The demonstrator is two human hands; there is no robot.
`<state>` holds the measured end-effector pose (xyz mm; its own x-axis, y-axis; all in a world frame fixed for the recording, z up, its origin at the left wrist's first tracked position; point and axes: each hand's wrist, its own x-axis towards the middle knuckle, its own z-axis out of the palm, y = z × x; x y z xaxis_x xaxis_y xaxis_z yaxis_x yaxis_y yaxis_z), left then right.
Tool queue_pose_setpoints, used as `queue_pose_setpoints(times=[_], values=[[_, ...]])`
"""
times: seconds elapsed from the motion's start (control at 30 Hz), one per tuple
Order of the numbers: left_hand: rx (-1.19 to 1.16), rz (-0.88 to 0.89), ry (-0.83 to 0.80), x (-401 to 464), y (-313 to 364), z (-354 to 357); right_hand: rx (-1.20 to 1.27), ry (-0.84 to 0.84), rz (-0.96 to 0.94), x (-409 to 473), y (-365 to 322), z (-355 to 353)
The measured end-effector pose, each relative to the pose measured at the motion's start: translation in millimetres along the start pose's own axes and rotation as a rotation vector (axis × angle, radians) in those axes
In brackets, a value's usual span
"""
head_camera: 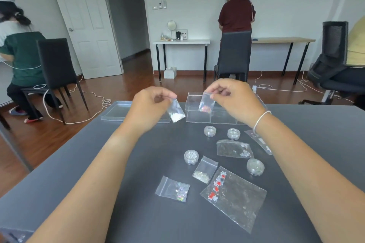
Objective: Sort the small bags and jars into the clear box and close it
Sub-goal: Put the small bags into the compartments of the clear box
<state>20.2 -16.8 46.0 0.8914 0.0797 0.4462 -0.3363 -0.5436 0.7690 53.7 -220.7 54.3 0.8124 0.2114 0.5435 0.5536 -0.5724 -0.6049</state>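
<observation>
Holding two small bags up at once: my left hand (152, 102) is pinching the bag of white bits (176, 111) by its top edge, and my right hand (233, 98) is pinching the bag of colored bits (206, 104) the same way, both hanging just above the open clear box (197, 108) at the far side of the grey table (138, 183). The lid (116, 111) is lying flat beside the box, to its left. Box is looking empty so far, tho its right part is hidden behind my hand. So I'm judging we're early on. Four jars are waiting on the table, e.g. the near-left jar (191, 157), plus approx. five more bags incl. the big bag w/ red pieces (235, 197). Lid closing not yet done.
</observation>
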Motion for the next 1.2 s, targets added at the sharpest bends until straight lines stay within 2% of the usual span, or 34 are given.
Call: queue_pose_setpoints(times=[0.13, 0.23, 0.57, 0.67, 0.8, 0.9, 1.0, 1.2], values=[[0.016, 0.053, 0.053, 42, 18, 11, 0.036, 0.159, 0.051, 3, 7, -5], [0.041, 0.055, 0.041, 69, 19, 30, 0.013, 0.191, 0.078, 2, 14, -4], [0.365, -0.045, -0.272, 90, -4, 67, -0.017, 0.174, 0.087, 2, 21, -2], [0.416, -0.055, -0.32, 88, -5, 66, -0.019, 0.164, 0.086, 1, 22, -1], [0.385, -0.033, -0.289, 77, -9, 65, -0.018, 0.166, 0.088, 1, 23, 1], [0.326, 0.064, -0.206, 59, -14, 63, -0.023, 0.165, 0.091, 1, 23, 4], [0.238, 0.143, -0.188, 33, -18, 49, -0.003, 0.159, 0.078, 3, 22, 9], [0.092, 0.099, -0.222, -14, -14, 8, 0.047, 0.188, 0.088, 18, 19, 23]])
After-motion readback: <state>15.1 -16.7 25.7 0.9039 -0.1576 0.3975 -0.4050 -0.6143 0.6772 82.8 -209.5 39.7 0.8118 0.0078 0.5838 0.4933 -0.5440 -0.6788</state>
